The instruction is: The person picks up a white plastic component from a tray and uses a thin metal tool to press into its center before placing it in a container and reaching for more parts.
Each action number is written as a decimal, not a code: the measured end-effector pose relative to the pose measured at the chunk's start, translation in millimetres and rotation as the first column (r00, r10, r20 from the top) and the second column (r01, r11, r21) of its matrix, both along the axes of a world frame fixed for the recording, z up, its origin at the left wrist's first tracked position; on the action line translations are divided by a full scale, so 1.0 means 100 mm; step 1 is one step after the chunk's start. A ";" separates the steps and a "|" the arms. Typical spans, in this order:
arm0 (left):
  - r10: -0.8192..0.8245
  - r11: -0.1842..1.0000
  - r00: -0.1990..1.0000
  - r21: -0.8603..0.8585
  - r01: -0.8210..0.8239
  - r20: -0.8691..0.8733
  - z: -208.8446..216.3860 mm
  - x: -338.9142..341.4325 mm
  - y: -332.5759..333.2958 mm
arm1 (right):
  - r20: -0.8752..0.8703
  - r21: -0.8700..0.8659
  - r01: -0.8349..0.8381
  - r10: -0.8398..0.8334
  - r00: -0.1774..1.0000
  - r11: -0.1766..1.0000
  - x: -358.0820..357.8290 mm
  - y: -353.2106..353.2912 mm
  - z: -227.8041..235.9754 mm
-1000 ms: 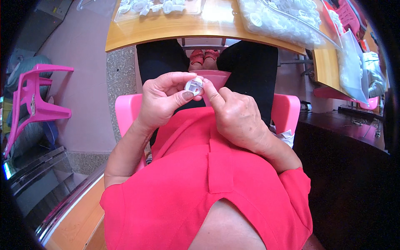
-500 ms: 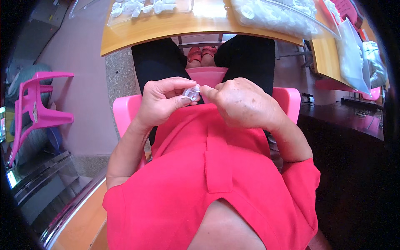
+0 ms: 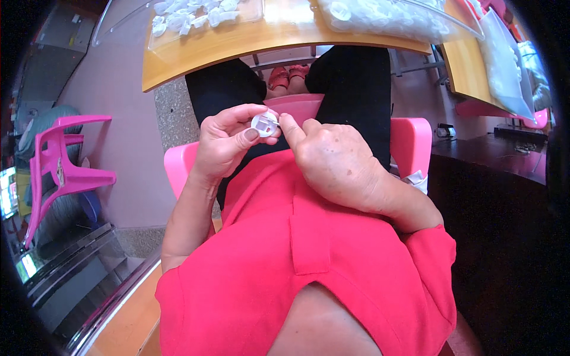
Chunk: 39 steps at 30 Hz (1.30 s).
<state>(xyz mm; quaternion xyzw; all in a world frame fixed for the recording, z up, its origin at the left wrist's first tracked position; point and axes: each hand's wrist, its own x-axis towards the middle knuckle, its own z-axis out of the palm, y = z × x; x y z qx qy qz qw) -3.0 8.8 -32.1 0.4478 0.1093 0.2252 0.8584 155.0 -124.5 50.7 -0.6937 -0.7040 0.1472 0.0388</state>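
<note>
Turning since half a second ago, the round white piece (image 3: 265, 124) is now showing me its open face and is sitting a little higher and farther left in my view. Reaching out straighter than before, the index finger of the right hand (image 3: 335, 155) is pointing at the piece's right rim; whether it is touching or stopping just beside it, I cannot tell. Watching from a distance, I am seeing the left hand (image 3: 221, 143) pinching the piece between thumb and index finger, with other fingertips showing behind it. On the right hand, the remaining fingers are curling under and the thumb is staying hidden, so I cannot tell whether they are pinching anything. Over the lap, short of the near edge of the surface (image 3: 285, 32), the piece is being held up in the air. Near the surface's left edge, a shallow clear tray (image 3: 249, 18) is carrying small white pieces (image 3: 196, 13), while a heap of translucent pieces (image 3: 386, 21) is spreading toward the right edge. Below the near edge, black trousers (image 3: 356, 71) are flanking a pink seat (image 3: 297, 102)
</note>
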 end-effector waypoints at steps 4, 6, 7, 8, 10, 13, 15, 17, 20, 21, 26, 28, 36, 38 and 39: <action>-0.001 1.000 1.000 0.023 0.002 -0.010 -0.02 0.01 -0.01 | 0.042 -0.009 0.004 -0.004 0.999 1.000 -0.01 -0.01 0.00; 0.002 0.999 0.999 0.037 0.000 -0.034 -0.01 0.01 0.00 | 0.039 -0.003 0.002 -0.002 0.999 1.000 -0.01 0.00 0.01; 0.001 0.999 0.999 0.036 0.001 -0.035 -0.01 0.01 0.00 | 0.039 -0.003 0.003 -0.003 0.999 1.000 -0.01 0.00 0.00; 0.002 0.995 0.999 0.100 0.002 -0.046 -0.01 0.02 0.00 | 0.031 0.006 0.000 0.000 1.000 1.000 -0.01 0.01 -0.01; 0.008 0.987 0.998 0.162 0.002 -0.056 0.00 0.02 0.01 | 0.025 0.015 -0.007 0.007 1.000 1.000 0.00 0.03 -0.04; -0.001 0.974 0.997 0.227 0.020 -0.083 0.01 0.00 0.03 | 0.038 -0.007 -0.097 0.097 0.995 0.995 0.05 0.06 -0.06; -0.063 0.977 0.996 0.199 0.073 -0.058 0.00 -0.04 0.06 | 0.014 0.012 -0.175 0.175 0.985 0.985 0.09 0.08 -0.05; -0.053 0.989 0.997 0.136 0.060 -0.058 -0.02 -0.05 0.07 | -0.038 -0.004 -0.152 0.152 0.988 0.988 0.10 0.09 -0.04; 0.017 0.999 1.000 0.033 -0.016 -0.026 0.03 0.01 0.10 | -0.234 0.053 -0.023 0.034 0.972 0.998 0.06 0.10 -0.13; 0.056 0.998 0.998 0.037 -0.055 -0.012 0.06 0.03 0.10 | -0.378 0.109 0.092 -0.044 0.925 0.990 0.04 0.09 -0.21; 0.154 0.986 0.988 0.061 -0.153 -0.005 0.03 0.00 0.07 | -0.637 0.189 0.229 -0.058 0.769 0.955 -0.02 0.13 -0.32; 0.192 0.980 0.981 0.055 -0.192 0.000 0.04 0.01 0.05 | -0.663 0.092 0.234 -0.116 0.739 0.968 -0.03 0.14 -0.28; 0.201 0.980 0.980 0.011 -0.200 -0.007 0.05 0.02 0.04 | -0.678 0.171 0.222 -0.048 0.733 0.960 -0.04 0.17 -0.37; 0.204 0.979 0.979 0.006 -0.204 -0.011 0.05 0.03 0.03 | -0.676 0.177 0.224 -0.047 0.736 0.958 -0.05 0.16 -0.39; 0.205 0.979 0.979 0.004 -0.205 -0.019 0.05 0.03 0.03 | -0.668 0.203 0.223 -0.032 0.744 0.953 -0.06 0.16 -0.42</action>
